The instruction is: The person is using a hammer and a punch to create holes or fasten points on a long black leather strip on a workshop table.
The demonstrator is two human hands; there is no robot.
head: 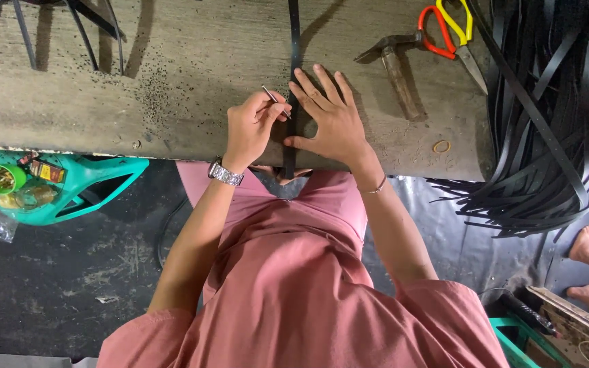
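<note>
Worn wooden counter (172, 82) carries a black strap (294, 41). Right hand (328, 119) lies flat, fingers spread, pressing the strap. Left hand (250, 126), just beside it, pinches a metal punch (275, 101).

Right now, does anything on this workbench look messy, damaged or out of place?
Mostly orderly. Dark specks are scattered over the worn wooden bench, left of the black strap. A heap of black straps spills over the bench's right edge. A rubber band lies loose.
</note>
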